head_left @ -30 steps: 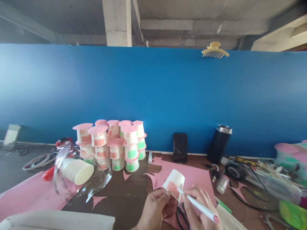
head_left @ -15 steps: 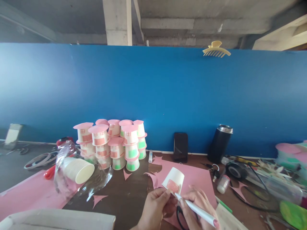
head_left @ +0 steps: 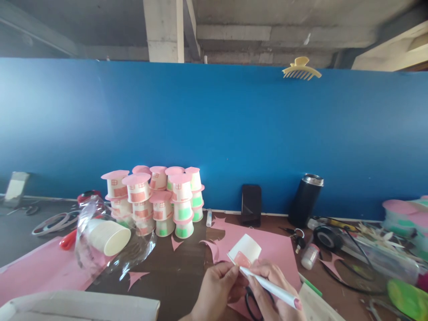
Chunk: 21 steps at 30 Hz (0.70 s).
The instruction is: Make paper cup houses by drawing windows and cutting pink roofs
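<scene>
A white paper cup (head_left: pixel 248 248) with a reddish coloured patch on its side is tilted above pink paper. My left hand (head_left: pixel 219 285) pinches the cup's near rim between thumb and fingers. In my right hand (head_left: pixel 272 285) is a white marker pen (head_left: pixel 270 287), its tip against the cup close to the patch and my left thumb. The pen's back end shows red. Below my hands, partly hidden, lie black-handled scissors (head_left: pixel 250 305). Pink paper sheet (head_left: pixel 277 249) spreads on the table behind the cup.
Stacked decorated cups with pink paper tops (head_left: pixel 157 200) stand at the left back. A plastic-wrapped cup sleeve (head_left: pixel 109 238) lies nearer. A phone (head_left: pixel 251 206) and a black flask (head_left: pixel 306 200) stand by the blue partition (head_left: pixel 214 120). Keys (head_left: pixel 298 240), a small bottle (head_left: pixel 310 256) and cables are right.
The cup has tilted further to the right in my hands. The pen has shifted slightly left and down along the cup's lower edge. My left hand has barely moved.
</scene>
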Each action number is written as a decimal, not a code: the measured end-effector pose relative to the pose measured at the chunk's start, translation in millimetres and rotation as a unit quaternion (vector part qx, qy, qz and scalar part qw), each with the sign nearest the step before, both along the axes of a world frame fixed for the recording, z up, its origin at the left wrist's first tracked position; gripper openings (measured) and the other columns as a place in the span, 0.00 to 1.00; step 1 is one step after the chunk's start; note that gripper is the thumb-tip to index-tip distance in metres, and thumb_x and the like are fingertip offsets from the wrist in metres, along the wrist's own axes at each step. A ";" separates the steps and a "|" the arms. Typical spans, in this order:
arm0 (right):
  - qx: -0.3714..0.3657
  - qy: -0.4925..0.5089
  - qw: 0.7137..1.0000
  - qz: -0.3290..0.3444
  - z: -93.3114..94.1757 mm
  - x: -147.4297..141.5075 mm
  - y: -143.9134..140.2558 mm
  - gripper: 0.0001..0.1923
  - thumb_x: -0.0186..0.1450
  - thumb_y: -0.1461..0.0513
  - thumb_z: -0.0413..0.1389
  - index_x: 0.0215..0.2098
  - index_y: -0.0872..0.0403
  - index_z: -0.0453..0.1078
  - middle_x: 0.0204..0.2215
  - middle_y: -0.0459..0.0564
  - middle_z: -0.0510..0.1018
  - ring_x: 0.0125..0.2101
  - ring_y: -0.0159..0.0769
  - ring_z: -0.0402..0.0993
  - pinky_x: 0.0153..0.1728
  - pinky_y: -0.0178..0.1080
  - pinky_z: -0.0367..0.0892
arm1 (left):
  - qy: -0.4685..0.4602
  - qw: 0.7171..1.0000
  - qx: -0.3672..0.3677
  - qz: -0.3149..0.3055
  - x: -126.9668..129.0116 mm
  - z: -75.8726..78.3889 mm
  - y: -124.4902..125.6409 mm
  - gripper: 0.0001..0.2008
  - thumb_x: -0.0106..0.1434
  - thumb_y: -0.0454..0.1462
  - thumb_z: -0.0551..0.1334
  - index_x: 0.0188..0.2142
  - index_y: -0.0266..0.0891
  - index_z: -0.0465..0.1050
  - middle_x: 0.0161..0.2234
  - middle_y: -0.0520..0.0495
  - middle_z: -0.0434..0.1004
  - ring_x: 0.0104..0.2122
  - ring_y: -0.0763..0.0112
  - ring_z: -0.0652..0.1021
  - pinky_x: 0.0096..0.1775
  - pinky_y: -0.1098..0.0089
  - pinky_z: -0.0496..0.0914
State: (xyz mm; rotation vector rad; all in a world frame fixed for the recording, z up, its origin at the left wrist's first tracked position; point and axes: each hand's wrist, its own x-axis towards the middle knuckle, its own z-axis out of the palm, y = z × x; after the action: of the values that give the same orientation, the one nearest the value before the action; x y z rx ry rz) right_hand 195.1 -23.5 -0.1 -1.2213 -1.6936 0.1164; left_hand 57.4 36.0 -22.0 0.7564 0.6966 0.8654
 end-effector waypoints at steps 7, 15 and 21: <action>0.011 -0.067 0.998 0.007 8.4 3.5 -2.0 0.05 0.66 0.65 0.53 0.41 0.51 0.68 0.34 0.51 0.78 0.35 0.39 0.76 0.38 0.40 0.70 | 0.008 0.998 0.059 -0.009 3.1 2.1 -1.5 0.23 0.47 0.52 0.70 0.25 0.31 0.76 0.19 0.49 0.72 0.17 0.79 0.66 0.21 0.75 0.55; 0.016 -0.108 0.994 -0.003 7.7 9.0 -0.9 0.04 0.66 0.66 0.52 0.35 0.51 0.66 0.28 0.48 0.76 0.29 0.38 0.73 0.33 0.40 0.68 | 0.035 0.998 0.043 -0.010 -0.3 -5.9 4.3 0.26 0.45 0.56 0.68 0.27 0.32 0.73 0.22 0.48 0.72 0.19 0.77 0.68 0.23 0.74 0.58; 0.025 -0.105 0.994 0.008 7.8 9.0 0.4 0.06 0.65 0.66 0.54 0.40 0.50 0.67 0.32 0.48 0.78 0.32 0.38 0.75 0.36 0.40 0.68 | 0.069 0.995 0.066 0.003 1.5 -0.9 1.5 0.26 0.44 0.57 0.68 0.23 0.34 0.71 0.18 0.52 0.67 0.17 0.78 0.66 0.23 0.74 0.58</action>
State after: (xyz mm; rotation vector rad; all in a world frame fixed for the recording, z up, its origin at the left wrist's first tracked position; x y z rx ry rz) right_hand 204.0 -23.0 7.7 -1.2166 -1.8759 -0.0457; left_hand 58.8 37.5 -22.9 0.9398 0.7694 0.8777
